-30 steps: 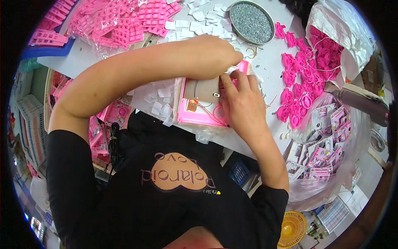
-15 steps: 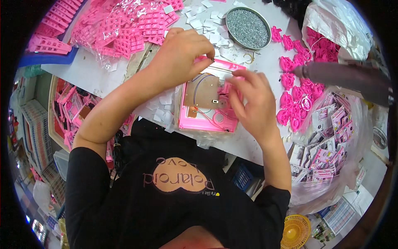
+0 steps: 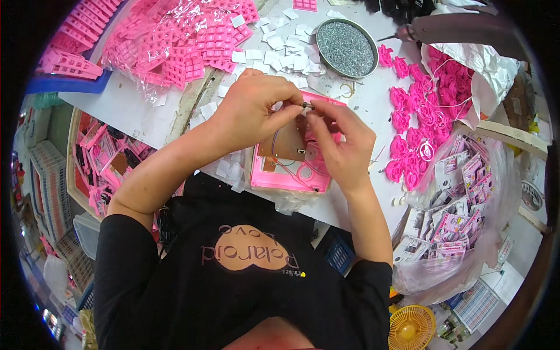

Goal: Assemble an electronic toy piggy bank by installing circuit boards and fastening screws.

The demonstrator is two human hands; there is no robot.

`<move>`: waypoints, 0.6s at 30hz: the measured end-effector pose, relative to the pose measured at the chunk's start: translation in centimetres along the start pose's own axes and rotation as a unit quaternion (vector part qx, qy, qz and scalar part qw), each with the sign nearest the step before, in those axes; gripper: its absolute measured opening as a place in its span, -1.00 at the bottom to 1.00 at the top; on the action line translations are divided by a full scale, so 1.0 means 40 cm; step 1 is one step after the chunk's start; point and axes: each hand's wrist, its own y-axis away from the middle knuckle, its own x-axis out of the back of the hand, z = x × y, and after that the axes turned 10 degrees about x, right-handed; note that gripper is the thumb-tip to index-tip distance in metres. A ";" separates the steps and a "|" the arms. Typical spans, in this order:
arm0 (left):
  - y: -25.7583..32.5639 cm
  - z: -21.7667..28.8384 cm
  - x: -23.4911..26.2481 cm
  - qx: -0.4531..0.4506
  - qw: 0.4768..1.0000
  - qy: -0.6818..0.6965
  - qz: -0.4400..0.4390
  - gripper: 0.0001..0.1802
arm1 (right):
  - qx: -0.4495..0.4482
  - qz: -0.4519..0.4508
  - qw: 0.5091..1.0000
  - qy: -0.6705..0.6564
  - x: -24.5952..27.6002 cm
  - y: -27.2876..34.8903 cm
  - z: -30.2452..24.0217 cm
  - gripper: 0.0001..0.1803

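A pink plastic casing [image 3: 290,182] lies on the table in front of me, with a brown circuit board [image 3: 291,143] and thin wires inside it. Over its far part, my left hand [image 3: 259,105] and my right hand [image 3: 345,137] meet at the fingertips. Between them is a small dark, partly shiny piece [image 3: 307,105], pinched from both sides; its exact kind is too small to make out. My hands cover much of the casing's far side.
A round tin of small screws [image 3: 347,48] stands beyond, near scattered white squares [image 3: 280,58]. Bagged pink keypads [image 3: 175,49] lie far left, pink moulded parts [image 3: 417,105] at right. A powered screwdriver [image 3: 461,29] hangs over the upper right, above a bag of printed cards [image 3: 452,219].
My hands have come together, the right one moving left to meet the left at the small piece. The screwdriver has swung farther away, toward the tin.
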 end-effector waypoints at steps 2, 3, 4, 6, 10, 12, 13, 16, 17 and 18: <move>0.002 -0.007 -0.002 -0.021 1.000 0.003 0.003 -0.89 | -0.030 -0.024 0.997 -0.062 0.003 0.017 0.004 -0.64; 0.003 -0.010 -0.003 -0.031 0.999 0.005 0.004 -0.88 | -0.047 -0.034 0.994 -0.092 0.005 0.026 0.005 -0.57; 0.003 -0.016 -0.002 -0.052 0.999 -0.004 0.006 -0.88 | -0.083 -0.038 0.982 -0.165 0.004 0.030 0.009 -0.53; -0.001 -0.031 0.000 -0.096 0.995 -0.021 0.013 -0.86 | -0.125 -0.072 0.959 -0.246 0.016 0.026 0.014 -0.47; 0.020 -0.039 0.015 -0.091 0.995 -0.043 -0.014 -0.84 | -0.121 -0.145 0.962 -0.196 0.076 -0.053 0.015 -0.42; 0.027 -0.023 0.023 -0.092 0.994 -0.039 -0.033 -0.81 | -0.078 -0.097 0.986 -0.107 0.102 -0.130 0.046 -0.45; 0.032 -0.016 0.026 -0.091 0.994 -0.039 -0.043 -0.80 | -0.046 -0.074 0.996 0.023 0.111 -0.202 0.082 -0.53; 0.038 -0.019 0.007 -0.129 0.983 -0.075 -0.106 -0.79 | -0.021 -0.003 0.970 0.244 0.139 -0.382 0.277 -0.60; 0.037 -0.017 0.007 -0.144 0.978 -0.089 -0.126 -0.79 | 0.055 0.008 0.950 0.309 0.142 -0.448 0.367 -0.60; 0.043 -0.025 0.009 -0.144 0.973 -0.107 -0.144 -0.77 | 0.105 0.026 0.935 0.338 0.134 -0.505 0.420 -0.62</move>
